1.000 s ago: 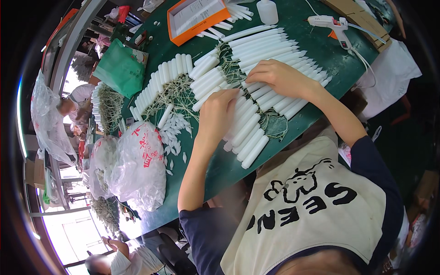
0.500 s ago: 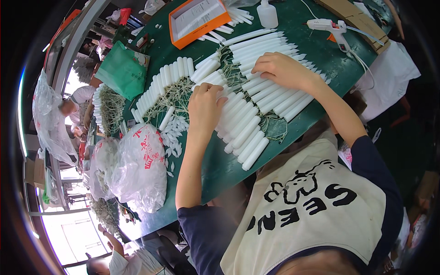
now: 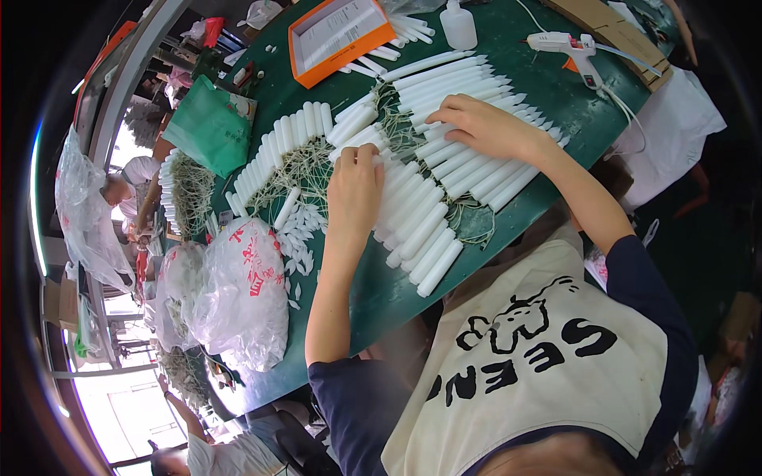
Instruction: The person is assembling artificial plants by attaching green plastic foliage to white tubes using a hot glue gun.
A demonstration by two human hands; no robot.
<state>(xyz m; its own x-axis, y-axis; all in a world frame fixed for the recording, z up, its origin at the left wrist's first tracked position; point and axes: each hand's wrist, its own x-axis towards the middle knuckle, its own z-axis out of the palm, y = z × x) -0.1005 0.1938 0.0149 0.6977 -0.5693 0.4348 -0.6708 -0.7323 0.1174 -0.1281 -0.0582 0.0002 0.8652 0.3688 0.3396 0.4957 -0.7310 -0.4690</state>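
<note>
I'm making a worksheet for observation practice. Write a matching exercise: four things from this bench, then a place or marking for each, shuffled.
Things
1. Bare left hand
2. Bare right hand
3. White plastic glue gun
4. Clear, bulging plastic bag

Places or markings
A. Over the slim, pointed white sticks
B. Marked in red
C. Over the cylindrical, blunt-ended white tubes
D. Lying toward the right side of the green tabletop

Pairs: 1-C, 2-A, 3-D, 4-B

Tubes (image 3: 439, 268) white; tabletop (image 3: 381, 297) dark green; box (image 3: 352, 59) orange.
</note>
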